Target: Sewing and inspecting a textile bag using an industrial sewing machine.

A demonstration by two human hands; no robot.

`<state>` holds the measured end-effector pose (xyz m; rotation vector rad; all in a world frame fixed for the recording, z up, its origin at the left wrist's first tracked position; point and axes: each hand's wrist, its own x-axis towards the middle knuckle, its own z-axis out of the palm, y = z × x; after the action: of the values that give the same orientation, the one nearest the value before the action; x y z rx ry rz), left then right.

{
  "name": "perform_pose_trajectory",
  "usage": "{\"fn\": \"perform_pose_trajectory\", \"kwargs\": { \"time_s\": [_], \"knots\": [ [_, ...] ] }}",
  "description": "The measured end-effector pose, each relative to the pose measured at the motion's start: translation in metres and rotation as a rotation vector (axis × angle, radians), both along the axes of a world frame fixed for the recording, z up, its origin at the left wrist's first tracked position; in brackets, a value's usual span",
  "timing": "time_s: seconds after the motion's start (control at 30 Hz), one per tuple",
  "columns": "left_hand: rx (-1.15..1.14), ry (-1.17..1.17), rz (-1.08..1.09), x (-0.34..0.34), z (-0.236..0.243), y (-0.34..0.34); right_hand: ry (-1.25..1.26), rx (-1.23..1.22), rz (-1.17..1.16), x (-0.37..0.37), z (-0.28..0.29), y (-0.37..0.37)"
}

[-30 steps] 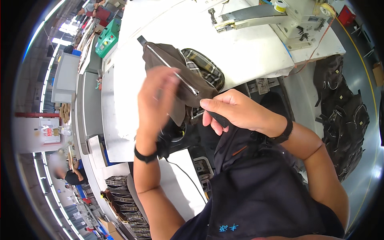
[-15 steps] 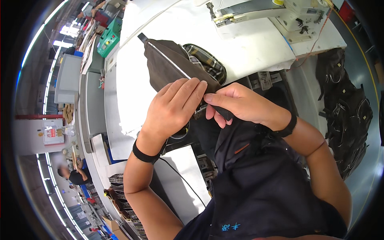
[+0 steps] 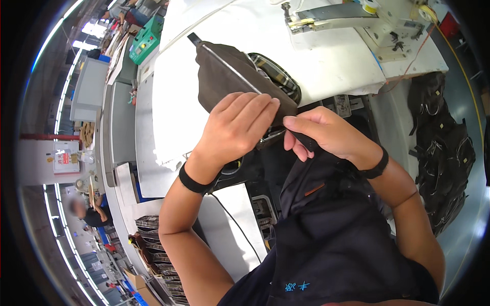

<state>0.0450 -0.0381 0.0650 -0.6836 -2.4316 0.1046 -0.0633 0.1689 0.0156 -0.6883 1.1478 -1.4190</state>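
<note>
Brown bag (image 3: 219,77) on bench (image 3: 326,64), near end at bench edge; pale zip (image 3: 235,70) along bag's top, plaid cloth (image 3: 276,74) at bag's right side. Left hand (image 3: 236,125) laid over bag's near end, fingers together (thumb hidden, cannot tell if gripping). Right hand (image 3: 317,131) pinches black strap (image 3: 304,139) at bag's near end. Sewing machine (image 3: 344,20) right of bag; green box (image 3: 146,41) left of bag.

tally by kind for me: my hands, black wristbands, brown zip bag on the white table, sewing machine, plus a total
Hands (left hand, right hand): 2
Black wristbands: 2
Brown zip bag: 1
Sewing machine: 1
Total: 6
</note>
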Motion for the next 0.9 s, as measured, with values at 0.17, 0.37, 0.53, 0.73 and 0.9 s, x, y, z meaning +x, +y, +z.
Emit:
{"fn": "perform_pose_trajectory", "kwargs": {
  "time_s": [0.17,0.37,0.53,0.73,0.9],
  "knots": [
    [-0.020,0.023,-0.071,-0.007,-0.010,-0.005,0.066,0.056,0.007,-0.005,-0.002,0.010],
    [-0.030,0.015,0.058,-0.030,-0.011,-0.101,0.074,0.095,0.067,-0.003,-0.002,0.021],
    [-0.078,0.002,0.242,-0.049,-0.005,-0.188,0.095,0.138,0.039,0.002,0.000,0.023],
    [0.126,-0.094,0.580,-0.031,0.005,-0.161,0.088,0.095,-0.055,0.007,-0.003,0.021],
    [-0.002,-0.408,0.334,0.003,0.008,-0.084,0.152,0.142,0.089,0.009,0.002,0.022]
  ]
}}
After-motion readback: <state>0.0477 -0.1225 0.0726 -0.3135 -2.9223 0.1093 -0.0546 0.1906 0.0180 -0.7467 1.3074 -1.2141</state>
